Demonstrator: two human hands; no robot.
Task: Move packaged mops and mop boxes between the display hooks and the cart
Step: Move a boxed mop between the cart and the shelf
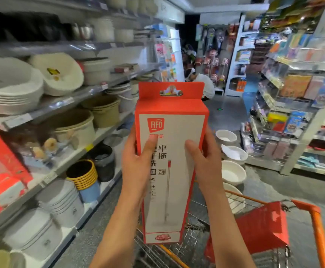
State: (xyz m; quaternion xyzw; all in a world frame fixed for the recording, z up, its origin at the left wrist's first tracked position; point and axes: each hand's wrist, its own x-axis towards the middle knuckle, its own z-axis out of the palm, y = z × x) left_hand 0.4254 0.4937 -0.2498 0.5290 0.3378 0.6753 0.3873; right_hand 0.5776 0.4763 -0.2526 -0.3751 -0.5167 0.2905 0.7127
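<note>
A tall red and white mop box [174, 132] with a hang tab at its top stands upright in front of me, above the cart. My left hand [136, 167] grips its left side, thumb across the front. My right hand [206, 161] grips its right side the same way. The wire cart [196, 225] with an orange handle [316, 229] sits below the box. Its red child-seat flap [262, 229] is up. More red mop boxes [1, 167] show at the left edge.
Shelves of stacked basins and buckets [61, 132] run along the left. White basins [232, 173] stand on the floor beyond the cart. Shelves of packaged goods [297, 117] line the right. A person in white [204, 85] crouches far down the aisle.
</note>
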